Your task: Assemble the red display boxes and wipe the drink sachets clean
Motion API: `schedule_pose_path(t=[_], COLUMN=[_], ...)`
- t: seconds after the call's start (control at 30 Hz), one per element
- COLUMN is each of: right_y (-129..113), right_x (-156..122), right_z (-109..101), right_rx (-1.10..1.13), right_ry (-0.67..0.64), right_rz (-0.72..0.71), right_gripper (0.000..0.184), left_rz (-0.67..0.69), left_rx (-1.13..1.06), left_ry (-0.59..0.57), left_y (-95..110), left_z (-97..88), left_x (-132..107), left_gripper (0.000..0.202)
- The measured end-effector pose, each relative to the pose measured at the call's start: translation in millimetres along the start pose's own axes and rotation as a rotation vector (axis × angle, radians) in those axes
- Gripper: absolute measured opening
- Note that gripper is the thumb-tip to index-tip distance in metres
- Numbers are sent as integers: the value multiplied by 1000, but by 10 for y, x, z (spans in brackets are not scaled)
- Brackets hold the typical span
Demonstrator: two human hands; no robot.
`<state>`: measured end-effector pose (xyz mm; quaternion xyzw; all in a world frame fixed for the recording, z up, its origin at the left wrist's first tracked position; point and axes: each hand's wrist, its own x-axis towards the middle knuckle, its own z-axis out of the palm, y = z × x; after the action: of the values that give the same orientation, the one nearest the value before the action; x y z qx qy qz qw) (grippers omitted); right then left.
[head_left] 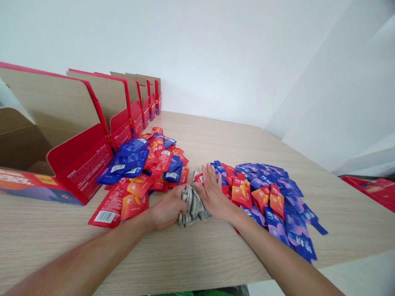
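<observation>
My left hand [168,210] is closed around a bunched striped grey-and-white cloth [191,207] lying on the wooden table [197,255]. My right hand [212,193] lies flat with fingers stretched out, its palm against the cloth's right side and its fingertips over the edge of a spread of blue, red and orange sachets [271,201]. A second heap of the same red and blue sachets [142,172] lies to the left of my left hand.
A row of open red-and-brown cardboard boxes [80,160] stands along the table's left side, lids up. A red box [375,189] shows beyond the table's right edge. White walls close the corner behind.
</observation>
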<state>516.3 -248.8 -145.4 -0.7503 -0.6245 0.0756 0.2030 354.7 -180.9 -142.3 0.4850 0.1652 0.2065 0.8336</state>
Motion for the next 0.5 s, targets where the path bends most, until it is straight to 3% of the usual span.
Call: schedule_pose_path(t=[0.23,0.4,0.5], right_y=[-43,-144,-134], right_x=[-81,-163,-157], right_z=[-112,-398,-606], right_rx=[22,0,-45], right_ry=[85,27,124], right_rz=[10,-50,17], right_gripper=[75,55,53], left_rz=[-16,-30,-53], left_rx=[-1,-5,-23], left_ry=[-55,-61,-53], left_y=[26,42,48], left_z=[13,22,19], left_x=[-23,-26,-31], left_gripper=[75,74,74])
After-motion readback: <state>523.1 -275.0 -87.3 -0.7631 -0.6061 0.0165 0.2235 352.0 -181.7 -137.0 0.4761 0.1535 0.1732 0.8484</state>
